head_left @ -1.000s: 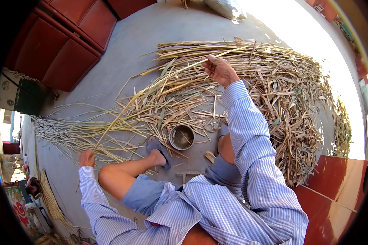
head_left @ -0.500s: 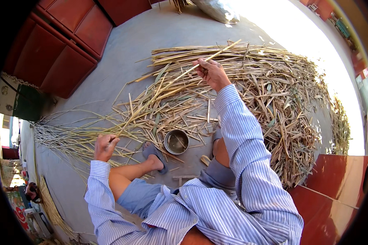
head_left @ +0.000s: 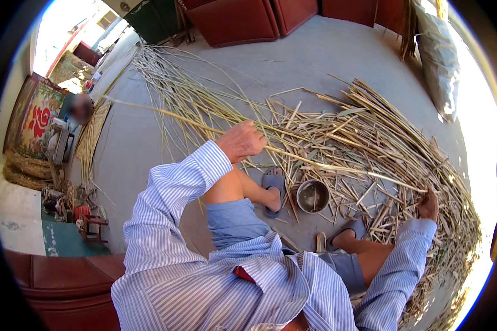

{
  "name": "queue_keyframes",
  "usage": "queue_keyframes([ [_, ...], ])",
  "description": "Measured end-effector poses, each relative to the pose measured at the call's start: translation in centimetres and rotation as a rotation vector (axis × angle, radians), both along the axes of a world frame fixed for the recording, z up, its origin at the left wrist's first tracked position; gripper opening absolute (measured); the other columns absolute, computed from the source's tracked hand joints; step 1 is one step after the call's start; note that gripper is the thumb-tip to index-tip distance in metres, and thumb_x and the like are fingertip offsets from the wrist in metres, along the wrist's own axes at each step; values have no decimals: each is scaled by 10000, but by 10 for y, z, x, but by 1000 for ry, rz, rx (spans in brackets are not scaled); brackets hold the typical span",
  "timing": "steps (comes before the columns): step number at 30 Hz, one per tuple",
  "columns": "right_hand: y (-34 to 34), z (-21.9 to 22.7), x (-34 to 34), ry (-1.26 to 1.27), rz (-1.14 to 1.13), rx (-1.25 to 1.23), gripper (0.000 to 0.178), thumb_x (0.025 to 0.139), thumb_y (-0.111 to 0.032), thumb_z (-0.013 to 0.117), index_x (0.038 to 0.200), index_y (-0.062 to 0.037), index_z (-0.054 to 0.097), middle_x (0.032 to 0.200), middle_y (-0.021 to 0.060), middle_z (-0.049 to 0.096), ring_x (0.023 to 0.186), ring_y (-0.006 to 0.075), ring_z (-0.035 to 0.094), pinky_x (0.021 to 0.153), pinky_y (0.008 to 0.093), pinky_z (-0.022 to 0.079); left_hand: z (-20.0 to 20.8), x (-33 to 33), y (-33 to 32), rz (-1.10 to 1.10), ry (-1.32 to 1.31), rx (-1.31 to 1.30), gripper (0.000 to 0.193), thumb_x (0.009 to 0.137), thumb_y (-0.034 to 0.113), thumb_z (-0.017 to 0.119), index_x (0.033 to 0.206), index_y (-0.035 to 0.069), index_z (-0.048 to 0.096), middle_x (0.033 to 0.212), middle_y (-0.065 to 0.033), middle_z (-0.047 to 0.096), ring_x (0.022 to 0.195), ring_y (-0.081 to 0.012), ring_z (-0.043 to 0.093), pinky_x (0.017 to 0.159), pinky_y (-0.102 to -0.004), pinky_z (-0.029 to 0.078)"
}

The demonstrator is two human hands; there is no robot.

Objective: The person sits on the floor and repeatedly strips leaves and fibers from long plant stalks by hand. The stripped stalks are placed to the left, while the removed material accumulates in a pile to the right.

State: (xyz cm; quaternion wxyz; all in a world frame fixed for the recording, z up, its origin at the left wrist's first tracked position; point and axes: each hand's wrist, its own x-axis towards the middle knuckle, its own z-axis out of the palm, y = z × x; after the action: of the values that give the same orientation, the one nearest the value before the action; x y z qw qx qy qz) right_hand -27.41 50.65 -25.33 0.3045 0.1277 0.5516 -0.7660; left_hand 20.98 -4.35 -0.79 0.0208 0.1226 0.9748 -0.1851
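Note:
A long pale reed stalk (head_left: 337, 167) slants across in front of me, from the far left down to the right. My left hand (head_left: 242, 139) is closed around it partway along, above my bent left leg. At its right end my right hand (head_left: 427, 206) is closed on the stalk, low over the heap of dry reed leaves and husks (head_left: 453, 226). Beneath the stalk lie long cut reeds (head_left: 392, 113) and short broken pieces (head_left: 315, 124). A round metal bowl (head_left: 313, 196) stands on the floor between my feet.
Thin reeds (head_left: 165, 77) fan out on the concrete floor at far left. Dark red sofas (head_left: 229, 22) stand at the back, another red seat (head_left: 66, 276) at near left. A pale sack (head_left: 439, 60) leans at far right; a small red stool (head_left: 94, 227) is at left.
My view has turned left. My right hand has come down from the far reeds to the right side, and my left hand has risen forward. Both still hold a stalk.

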Motion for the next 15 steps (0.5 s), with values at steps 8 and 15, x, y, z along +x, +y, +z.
queue_keyframes([
  [8, -17, 29, 66, -78, 97, 317, 179, 929, -242, 660, 815, -107, 631, 694, -19, 643, 633, 69, 634, 467, 171, 506, 20, -9, -66, -99, 71, -115, 105, 692, 93, 626, 743, 73, 537, 702, -60, 567, 719, -211, 604, 690, -341, 465],
  [15, -352, 88, 209, -218, 460, -324, 141, 965, -160, 587, 996, -23, 593, 929, 112, 678, 818, 182, 675, 656, 242, 582, 62, 23, -249, 724, 147, -398, 132, 766, 67, 628, 880, 113, 675, 886, -109, 663, 954, -291, 618, 907, -474, 444],
])
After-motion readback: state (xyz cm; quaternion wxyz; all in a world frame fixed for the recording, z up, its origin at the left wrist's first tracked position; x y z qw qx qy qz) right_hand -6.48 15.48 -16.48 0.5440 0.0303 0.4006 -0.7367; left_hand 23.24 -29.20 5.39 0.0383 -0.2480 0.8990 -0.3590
